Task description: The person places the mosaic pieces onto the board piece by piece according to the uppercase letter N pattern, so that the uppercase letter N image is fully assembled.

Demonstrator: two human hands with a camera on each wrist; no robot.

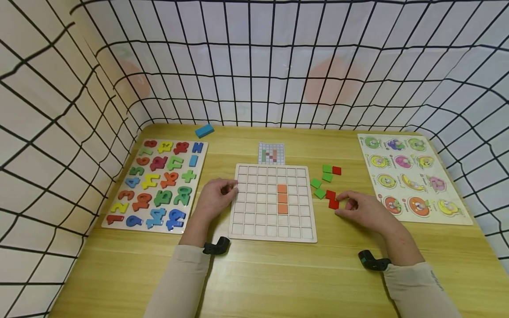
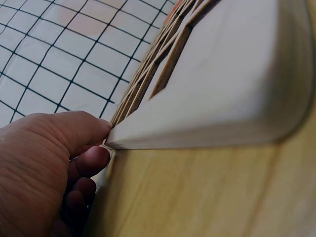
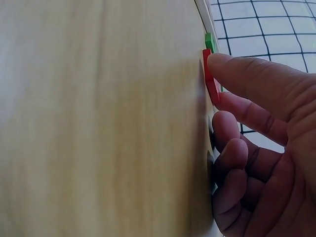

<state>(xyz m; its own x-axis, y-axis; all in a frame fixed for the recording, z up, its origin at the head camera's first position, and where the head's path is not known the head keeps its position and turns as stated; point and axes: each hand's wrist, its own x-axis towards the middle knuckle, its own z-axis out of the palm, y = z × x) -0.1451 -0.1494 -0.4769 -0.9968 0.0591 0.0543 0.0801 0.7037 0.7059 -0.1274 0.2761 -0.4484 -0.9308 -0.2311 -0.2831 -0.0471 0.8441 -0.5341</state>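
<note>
A wooden grid board [image 1: 273,240] lies in the middle of the table, with three orange tiles [image 1: 282,198] stacked in one column. My left hand [image 1: 215,197] pinches the board's left edge between thumb and fingers; in the left wrist view the thumb [image 2: 89,127] meets the rim. To the right of the board, my right hand [image 1: 363,210] is close to a red tile [image 1: 333,204], thumb and forefinger apart on either side of its near end. Another red tile [image 1: 330,194] adjoins it. In the right wrist view the thumb tip overlaps the red tiles [image 3: 208,69].
Several green tiles [image 1: 320,193] and a third red tile [image 1: 336,170] lie right of the board. Behind it is a pattern card [image 1: 271,153]. A number puzzle [image 1: 159,185] lies left, a fruit puzzle [image 1: 413,176] right, a blue block [image 1: 204,130] at the back. Black wire mesh encloses the table.
</note>
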